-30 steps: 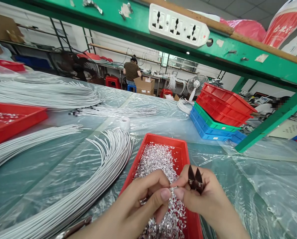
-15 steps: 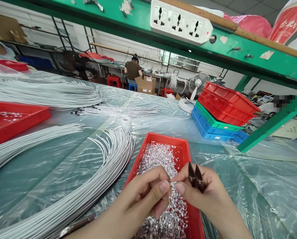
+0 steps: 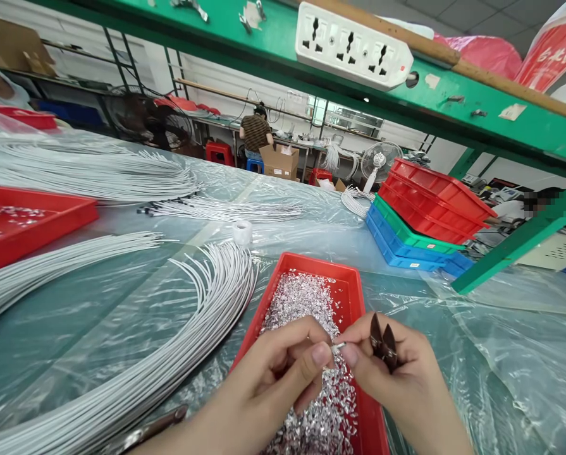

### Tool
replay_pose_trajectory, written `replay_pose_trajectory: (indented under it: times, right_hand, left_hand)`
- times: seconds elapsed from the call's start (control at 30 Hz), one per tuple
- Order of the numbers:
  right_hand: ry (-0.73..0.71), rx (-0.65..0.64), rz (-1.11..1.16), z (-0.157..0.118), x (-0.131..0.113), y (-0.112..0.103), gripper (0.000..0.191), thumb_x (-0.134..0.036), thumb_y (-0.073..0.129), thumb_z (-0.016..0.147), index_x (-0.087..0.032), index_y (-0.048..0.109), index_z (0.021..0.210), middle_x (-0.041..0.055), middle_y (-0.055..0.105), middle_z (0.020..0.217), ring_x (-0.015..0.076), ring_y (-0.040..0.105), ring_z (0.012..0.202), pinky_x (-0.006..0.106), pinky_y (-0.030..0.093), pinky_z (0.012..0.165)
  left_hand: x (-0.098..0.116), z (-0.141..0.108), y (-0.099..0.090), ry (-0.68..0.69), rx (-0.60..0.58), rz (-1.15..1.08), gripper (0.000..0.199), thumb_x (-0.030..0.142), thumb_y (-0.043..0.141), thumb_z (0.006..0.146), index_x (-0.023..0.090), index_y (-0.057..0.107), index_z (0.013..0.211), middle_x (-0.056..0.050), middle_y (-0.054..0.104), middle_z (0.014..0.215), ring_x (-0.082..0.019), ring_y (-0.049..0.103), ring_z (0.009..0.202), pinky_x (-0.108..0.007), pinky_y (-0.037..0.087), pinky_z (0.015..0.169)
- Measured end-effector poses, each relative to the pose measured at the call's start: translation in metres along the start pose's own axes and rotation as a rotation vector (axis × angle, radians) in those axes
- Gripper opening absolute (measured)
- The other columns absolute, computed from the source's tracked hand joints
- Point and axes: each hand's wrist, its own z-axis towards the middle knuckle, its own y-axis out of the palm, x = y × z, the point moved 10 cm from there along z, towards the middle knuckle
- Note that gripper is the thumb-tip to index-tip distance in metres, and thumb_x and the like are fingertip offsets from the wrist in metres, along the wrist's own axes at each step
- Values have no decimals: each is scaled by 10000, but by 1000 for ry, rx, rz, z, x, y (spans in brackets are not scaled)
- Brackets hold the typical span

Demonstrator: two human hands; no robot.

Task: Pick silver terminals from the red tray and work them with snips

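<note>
Over the red tray [image 3: 351, 297] my left hand [image 3: 276, 370] pinches a short bit of white cable end [image 3: 338, 347] between thumb and forefinger. My right hand [image 3: 415, 366] is closed, its thumb and forefinger at the dark tip of that cable end. Dark-bladed snips [image 3: 383, 341] sit in the same hand, blades pointing up between the fingers; their handles are hidden. Many shiny silver foil scraps [image 3: 306, 300] lie in the tray below. The rest of the held cable is hidden by my left hand.
A thick curved bundle of white cables [image 3: 202, 328] lies left of the tray. Behind it stands a white tape roll [image 3: 242, 232]. Stacked crates [image 3: 434, 202] stand at back right, under a green shelf beam [image 3: 245, 47]. A brown-handled tool [image 3: 159, 423] lies near my left forearm.
My right hand has shifted slightly right, away from the left, so more of the white cable end shows between them. The snips have moved along with it.
</note>
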Motion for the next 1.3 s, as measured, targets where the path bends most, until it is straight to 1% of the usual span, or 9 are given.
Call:
replay_pose_trajectory:
  times: [0.13,0.3,0.33,0.4,0.5,0.6,0.8,1.0,1.3]
  right_hand:
    - [-5,20,17,-1,-1,-1,81,-222,677,709,-197,631,648,-84,310,498,82,254,447,215,256,422]
    - [-35,38,22,-4,-4,0,51,-184,646,701,-200,617,662,-91,307,489,84,249,446,220,258,435]
    - [-35,41,26,-4,-4,0,53,-185,642,701,-201,614,659,-93,305,487,84,247,444,220,257,434]
    - [-34,42,27,-4,-4,1,69,-191,640,701,-202,602,644,-94,302,483,83,244,439,219,256,430]
    - [-40,34,16,-3,-4,2,90,-198,641,698,-204,585,628,-94,303,479,83,241,434,221,253,427]
    - [-49,39,7,-3,-5,2,88,-185,636,694,-205,579,630,-97,298,479,83,239,435,224,254,432]
    - [-32,45,24,-3,-5,2,74,-163,624,691,-202,583,644,-103,281,488,81,230,443,218,250,438]
    - [-26,27,37,-2,-4,3,79,-176,650,689,-198,589,644,-104,282,481,78,236,437,212,254,430]
    - [2,-14,17,-2,-3,6,111,-229,662,700,-209,576,632,-99,268,465,85,215,434,226,229,425]
  left_hand:
    - [-2,-3,-1,31,44,-24,245,459,526,913,224,479,861,94,300,565,-97,244,504,-224,179,450]
    - [4,-7,-12,61,212,70,201,382,547,898,216,514,791,60,427,593,-104,360,556,-237,249,503]
    - [6,-8,-14,79,223,92,205,372,539,905,212,519,778,53,447,600,-104,383,563,-234,269,508]
    - [8,-7,-12,121,198,108,213,355,517,925,209,514,771,53,469,595,-93,388,534,-223,283,487]
    - [7,-6,-9,148,146,70,231,351,478,957,205,497,779,59,497,579,-72,343,464,-207,251,416]
    - [3,-4,-7,116,113,-4,263,390,460,968,202,487,787,71,489,555,-57,294,422,-197,204,372]
    - [3,0,-2,76,69,-123,306,425,482,958,193,477,759,84,469,514,-42,263,401,-173,170,357]
    - [-3,-1,4,-1,13,-240,344,473,512,932,197,445,736,96,438,493,-37,262,396,-147,175,360]
    - [-3,2,9,-16,-51,-321,348,481,518,931,200,436,742,105,409,476,-30,219,361,-131,170,332]
